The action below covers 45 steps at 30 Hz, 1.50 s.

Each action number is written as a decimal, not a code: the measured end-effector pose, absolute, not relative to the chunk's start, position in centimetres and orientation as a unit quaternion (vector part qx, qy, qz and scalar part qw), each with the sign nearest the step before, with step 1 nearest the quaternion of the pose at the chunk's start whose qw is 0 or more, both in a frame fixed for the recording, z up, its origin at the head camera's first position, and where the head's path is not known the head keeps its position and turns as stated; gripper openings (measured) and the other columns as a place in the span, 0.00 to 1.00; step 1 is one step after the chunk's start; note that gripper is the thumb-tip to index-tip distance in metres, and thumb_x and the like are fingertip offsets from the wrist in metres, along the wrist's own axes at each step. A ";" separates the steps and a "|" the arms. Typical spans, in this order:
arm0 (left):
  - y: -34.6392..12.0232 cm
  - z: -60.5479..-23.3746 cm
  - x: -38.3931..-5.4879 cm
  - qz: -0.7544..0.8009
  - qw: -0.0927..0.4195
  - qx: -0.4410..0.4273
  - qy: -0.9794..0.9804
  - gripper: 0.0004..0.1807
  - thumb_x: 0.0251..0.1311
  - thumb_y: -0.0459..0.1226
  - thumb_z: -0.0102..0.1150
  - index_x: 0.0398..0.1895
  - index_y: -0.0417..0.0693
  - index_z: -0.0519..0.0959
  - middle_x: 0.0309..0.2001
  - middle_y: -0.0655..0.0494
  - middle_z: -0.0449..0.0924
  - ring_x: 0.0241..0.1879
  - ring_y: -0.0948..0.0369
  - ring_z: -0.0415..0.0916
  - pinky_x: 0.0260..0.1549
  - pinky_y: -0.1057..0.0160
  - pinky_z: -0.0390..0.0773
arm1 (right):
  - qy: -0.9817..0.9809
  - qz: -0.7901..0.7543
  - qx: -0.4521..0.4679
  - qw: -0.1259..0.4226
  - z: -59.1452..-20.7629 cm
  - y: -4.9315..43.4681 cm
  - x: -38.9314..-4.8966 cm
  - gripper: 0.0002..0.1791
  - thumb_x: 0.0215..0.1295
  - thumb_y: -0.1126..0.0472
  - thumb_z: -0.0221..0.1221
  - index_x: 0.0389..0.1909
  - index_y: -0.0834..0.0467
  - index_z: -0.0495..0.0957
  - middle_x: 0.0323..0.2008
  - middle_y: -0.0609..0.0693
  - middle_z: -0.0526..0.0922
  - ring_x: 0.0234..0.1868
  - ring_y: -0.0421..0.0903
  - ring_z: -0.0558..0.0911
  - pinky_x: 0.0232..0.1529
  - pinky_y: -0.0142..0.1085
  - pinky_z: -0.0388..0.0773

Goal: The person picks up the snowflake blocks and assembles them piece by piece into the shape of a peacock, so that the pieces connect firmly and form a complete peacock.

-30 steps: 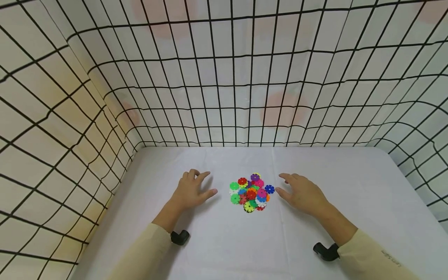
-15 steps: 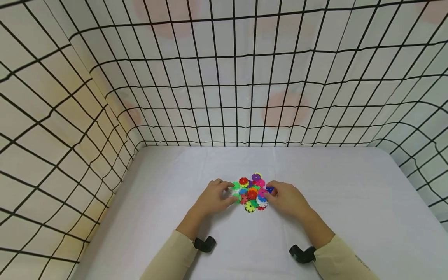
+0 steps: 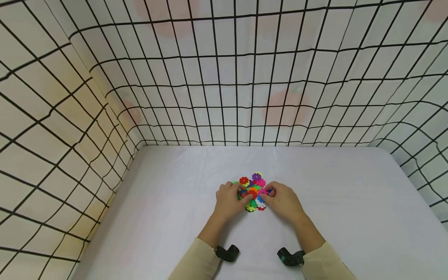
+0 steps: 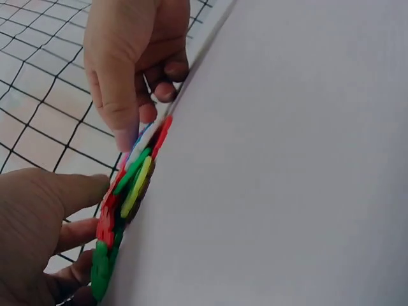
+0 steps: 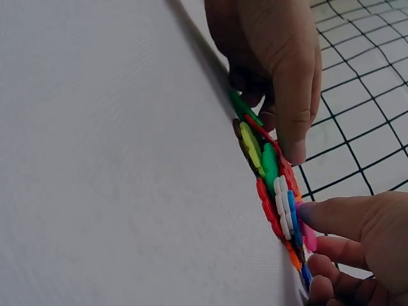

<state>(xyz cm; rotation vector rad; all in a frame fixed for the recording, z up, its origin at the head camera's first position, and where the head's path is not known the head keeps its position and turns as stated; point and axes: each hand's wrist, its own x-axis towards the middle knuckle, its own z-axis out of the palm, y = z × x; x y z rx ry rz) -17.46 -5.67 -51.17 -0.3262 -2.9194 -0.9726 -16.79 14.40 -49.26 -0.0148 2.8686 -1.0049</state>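
A pile of flower-shaped plastic discs (image 3: 252,191) in many colours lies on the white cloth. The left hand (image 3: 230,200) reaches over the pile's left side. Its thumb tip is at a red disc (image 3: 252,193), and its fingers are bent with a gap from the thumb. At the right side, the right hand (image 3: 284,199) pinches a pink disc (image 5: 306,229) between thumb and index finger. A blue disc (image 5: 306,275) lies low beside that hand's fingers. White and yellow discs (image 5: 252,148) show edge-on in the right wrist view. Both hands hide parts of the pile.
Black wire mesh panels (image 3: 236,85) stand at the back and both sides of the table (image 3: 175,175). A black wrist camera (image 3: 227,253) sits on the left forearm, another camera (image 3: 291,257) on the right.
Both hands have come inward from either side to the pile. The left hand has moved right over the discs, and the right hand has moved left and taken hold of the pink disc.
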 end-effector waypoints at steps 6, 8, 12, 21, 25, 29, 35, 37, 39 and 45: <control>-4.9 -51.3 -16.9 -0.346 0.046 -0.079 -0.934 0.10 0.62 0.49 0.68 0.33 0.54 0.83 0.37 0.54 0.78 0.42 0.55 0.68 0.43 0.52 0.66 | 0.929 -0.370 0.002 0.023 -49.5 14.4 -16.4 0.18 0.63 0.52 0.69 0.49 0.57 0.80 0.40 0.52 0.84 0.40 0.47 0.80 0.39 0.37 0.79; -4.8 -51.3 -16.8 -0.348 0.056 -0.079 -0.933 0.09 0.62 0.48 0.68 0.31 0.54 0.83 0.36 0.55 0.78 0.41 0.56 0.67 0.42 0.54 0.65 | 0.919 -0.394 0.004 0.019 -49.7 14.3 -16.3 0.17 0.65 0.54 0.68 0.50 0.57 0.80 0.40 0.52 0.85 0.40 0.47 0.80 0.40 0.36 0.80; -4.7 -51.5 -16.5 -0.354 0.077 -0.086 -0.928 0.11 0.59 0.50 0.70 0.34 0.54 0.86 0.36 0.55 0.78 0.41 0.56 0.67 0.44 0.54 0.65 | 0.900 -0.437 0.007 -0.004 -50.3 14.1 -16.0 0.16 0.66 0.57 0.67 0.51 0.57 0.80 0.40 0.52 0.86 0.40 0.46 0.81 0.41 0.33 0.80; -5.0 -51.1 -16.7 -0.419 0.040 -0.088 -0.903 0.12 0.68 0.47 0.60 0.28 0.53 0.81 0.32 0.58 0.80 0.40 0.60 0.66 0.46 0.54 0.60 | 0.847 -0.529 0.008 -0.052 -51.6 13.8 -15.7 0.14 0.69 0.54 0.66 0.50 0.56 0.83 0.43 0.53 0.88 0.41 0.43 0.84 0.41 0.22 0.81; -5.5 -50.9 -17.0 -0.482 0.015 -0.101 -0.870 0.16 0.73 0.44 0.52 0.25 0.51 0.77 0.24 0.58 0.77 0.36 0.62 0.65 0.51 0.49 0.58 | 0.816 -0.577 -0.009 -0.042 -51.6 13.5 -15.7 0.14 0.69 0.54 0.66 0.50 0.57 0.82 0.44 0.55 0.88 0.42 0.41 0.86 0.43 0.24 0.84; -5.8 -50.9 -17.1 -0.515 -0.007 -0.103 -0.851 0.17 0.74 0.45 0.50 0.26 0.48 0.77 0.23 0.58 0.74 0.36 0.63 0.66 0.50 0.52 0.60 | 0.792 -0.609 -0.027 -0.034 -51.6 13.2 -15.8 0.12 0.69 0.57 0.66 0.48 0.58 0.81 0.43 0.57 0.89 0.42 0.43 0.88 0.44 0.26 0.85; -6.2 -50.8 -17.0 -0.582 -0.027 -0.067 -0.810 0.17 0.74 0.44 0.52 0.31 0.43 0.80 0.28 0.59 0.70 0.36 0.63 0.64 0.35 0.64 0.65 | 0.782 -0.621 -0.049 -0.021 -51.7 12.9 -15.7 0.09 0.68 0.59 0.67 0.43 0.60 0.81 0.41 0.57 0.90 0.43 0.46 0.89 0.44 0.26 0.84; -6.2 -50.9 -17.0 -0.589 -0.024 -0.072 -0.804 0.16 0.74 0.43 0.53 0.31 0.41 0.80 0.28 0.58 0.71 0.36 0.64 0.65 0.35 0.66 0.65 | 0.784 -0.618 -0.055 -0.025 -51.7 12.9 -15.6 0.09 0.67 0.59 0.68 0.42 0.59 0.81 0.40 0.57 0.90 0.42 0.44 0.89 0.44 0.26 0.84; -6.3 -51.0 -17.1 -0.588 -0.019 -0.083 -0.804 0.16 0.74 0.41 0.53 0.30 0.40 0.80 0.27 0.57 0.73 0.36 0.65 0.66 0.36 0.67 0.66 | 0.786 -0.614 -0.061 -0.032 -51.8 12.9 -15.6 0.09 0.66 0.59 0.68 0.42 0.58 0.81 0.40 0.56 0.90 0.41 0.42 0.89 0.43 0.26 0.84; -6.3 -51.1 -17.1 -0.565 -0.019 -0.112 -0.817 0.16 0.73 0.42 0.55 0.28 0.43 0.79 0.26 0.55 0.75 0.36 0.67 0.67 0.35 0.68 0.71 | 0.802 -0.588 -0.079 -0.064 -52.0 13.0 -15.5 0.06 0.66 0.60 0.68 0.41 0.55 0.83 0.40 0.54 0.90 0.41 0.39 0.88 0.43 0.24 0.84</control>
